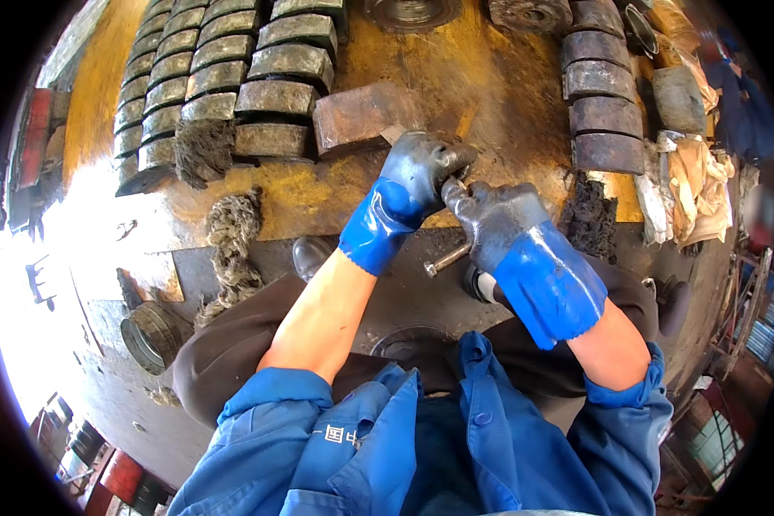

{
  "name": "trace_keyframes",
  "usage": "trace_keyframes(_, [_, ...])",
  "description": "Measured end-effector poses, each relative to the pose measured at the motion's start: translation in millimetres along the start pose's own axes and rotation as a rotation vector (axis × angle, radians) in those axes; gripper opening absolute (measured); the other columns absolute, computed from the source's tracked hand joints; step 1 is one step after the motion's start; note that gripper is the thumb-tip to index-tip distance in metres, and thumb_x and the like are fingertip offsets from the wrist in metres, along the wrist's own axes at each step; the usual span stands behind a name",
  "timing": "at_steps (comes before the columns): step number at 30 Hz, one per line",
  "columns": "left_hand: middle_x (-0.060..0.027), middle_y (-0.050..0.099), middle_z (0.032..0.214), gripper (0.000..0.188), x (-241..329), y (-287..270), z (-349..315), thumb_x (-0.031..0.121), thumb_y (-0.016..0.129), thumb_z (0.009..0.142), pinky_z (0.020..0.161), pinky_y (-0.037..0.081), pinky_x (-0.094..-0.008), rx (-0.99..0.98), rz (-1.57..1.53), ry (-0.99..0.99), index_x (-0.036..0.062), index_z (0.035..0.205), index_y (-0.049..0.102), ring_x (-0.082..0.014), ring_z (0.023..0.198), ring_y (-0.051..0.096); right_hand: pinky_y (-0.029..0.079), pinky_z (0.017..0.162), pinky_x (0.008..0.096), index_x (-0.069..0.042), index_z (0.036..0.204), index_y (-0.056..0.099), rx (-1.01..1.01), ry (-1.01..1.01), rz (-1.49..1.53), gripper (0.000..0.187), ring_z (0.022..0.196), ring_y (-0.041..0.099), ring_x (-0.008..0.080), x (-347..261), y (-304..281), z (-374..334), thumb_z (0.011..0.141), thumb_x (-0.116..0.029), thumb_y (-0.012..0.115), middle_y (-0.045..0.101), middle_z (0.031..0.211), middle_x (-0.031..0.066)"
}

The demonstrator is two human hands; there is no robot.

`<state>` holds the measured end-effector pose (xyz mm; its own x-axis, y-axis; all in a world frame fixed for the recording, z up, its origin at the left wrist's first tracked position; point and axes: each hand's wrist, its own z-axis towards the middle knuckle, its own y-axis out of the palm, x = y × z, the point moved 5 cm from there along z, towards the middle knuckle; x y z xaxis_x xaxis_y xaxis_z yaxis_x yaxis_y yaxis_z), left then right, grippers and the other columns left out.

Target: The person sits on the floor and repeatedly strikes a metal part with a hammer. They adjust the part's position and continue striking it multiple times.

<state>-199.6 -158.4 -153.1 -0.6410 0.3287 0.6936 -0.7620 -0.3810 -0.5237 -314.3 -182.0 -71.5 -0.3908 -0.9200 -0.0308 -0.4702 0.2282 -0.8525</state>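
Note:
Both my hands wear blue rubber gloves, blackened with grease over the fingers and palms. My left hand [421,168] is closed, its fingertips meeting those of my right hand at a small dark piece mostly hidden between them. My right hand [503,225] is curled closed. From its lower side sticks a metal rod with a wider end [445,261], like a bolt; the rest of it is hidden by the glove. Just beyond my left hand, a rusty curved metal block [365,116] lies on the yellow, oil-stained board [490,77].
Rows of thick curved metal blocks [288,64] stand at the far left, with another column [599,116] at the right. Greasy rags [234,236] lie by my left knee. A metal ring [150,335] sits at left. Brown paper wrapping [701,189] lies right.

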Motion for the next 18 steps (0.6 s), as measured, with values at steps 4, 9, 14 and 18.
trace_keyframes(4, [-0.0111, 0.067, 0.073, 0.026, -11, -14, 8, 0.035, 0.078, 0.073, 0.068, 0.051, -0.0466, -0.082, 0.141, -0.013, 0.0145, 0.088, 0.072, -0.0352, 0.074, 0.067, 0.056, 0.087, 0.0429, -0.011, 0.125, 0.066, 0.042, -0.008, 0.174, 0.041, 0.103, 0.071, 0.0308, 2, 0, 17, 0.111, -0.036, 0.036, 0.073, 0.112, 0.0153])
trace_keyframes(9, [-0.0131, 0.066, 0.074, 0.027, -5, 5, -5, 0.037, 0.073, 0.085, 0.064, 0.051, -0.0444, -0.023, 0.049, -0.018, 0.0112, 0.093, 0.072, -0.0352, 0.069, 0.066, 0.058, 0.085, 0.0397, -0.011, 0.130, 0.064, -0.056, 0.085, 0.235, 0.041, 0.106, 0.071, 0.0308, 5, 4, 6, 0.113, -0.034, 0.034, 0.073, 0.115, 0.0139])
trace_keyframes(14, [-0.0145, 0.066, 0.075, 0.026, -6, -4, 6, 0.034, 0.075, 0.081, 0.065, 0.051, -0.0463, -0.063, 0.063, -0.044, 0.0121, 0.095, 0.073, -0.0366, 0.070, 0.066, 0.058, 0.084, 0.0417, -0.010, 0.133, 0.060, 0.098, 0.008, 0.190, 0.038, 0.103, 0.071, 0.0322, 11, -9, 10, 0.112, -0.031, 0.035, 0.073, 0.112, 0.0145])
trace_keyframes(18, [-0.0147, 0.067, 0.076, 0.028, -17, -18, 4, 0.034, 0.075, 0.080, 0.066, 0.051, -0.0472, -0.026, 0.183, 0.033, 0.0117, 0.096, 0.074, -0.0363, 0.073, 0.067, 0.058, 0.085, 0.0430, -0.009, 0.134, 0.059, -0.099, 0.061, 0.376, 0.037, 0.104, 0.071, 0.0331, 5, 3, 34, 0.112, -0.027, 0.036, 0.073, 0.112, 0.0151])
